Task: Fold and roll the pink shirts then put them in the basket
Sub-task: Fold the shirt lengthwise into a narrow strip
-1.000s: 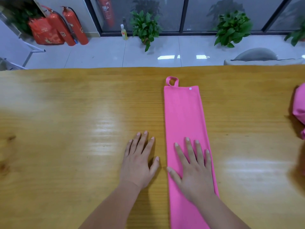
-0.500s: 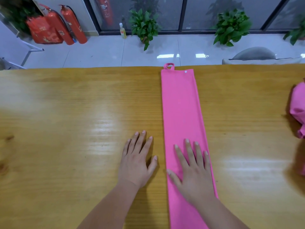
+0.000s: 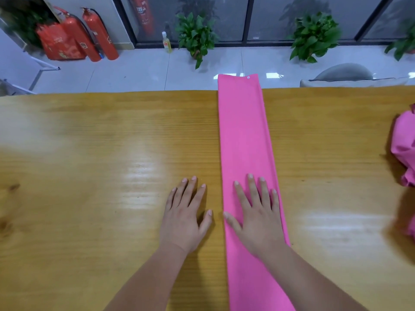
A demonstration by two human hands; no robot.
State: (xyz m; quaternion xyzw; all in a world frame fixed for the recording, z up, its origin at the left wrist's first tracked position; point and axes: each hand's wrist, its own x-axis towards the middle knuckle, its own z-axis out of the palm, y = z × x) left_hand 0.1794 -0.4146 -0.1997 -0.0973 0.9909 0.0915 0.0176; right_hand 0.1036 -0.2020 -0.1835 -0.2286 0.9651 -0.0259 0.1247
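On the table point(image 3: 89, 153): two pink shirts point(image 3: 244, 135) point(image 3: 404, 142), two hands point(image 3: 182, 218) point(image 3: 258, 216).

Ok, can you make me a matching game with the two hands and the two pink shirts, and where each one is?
Things:
1. left hand
2. right hand
3. folded shirt
4. crumpled shirt

Places:
A. flat on the folded shirt
B. bunched up at the right side of the table
C. flat on bare wood
D. lies long and reaches past the table's far edge

Pairs: 1-C, 2-A, 3-D, 4-B
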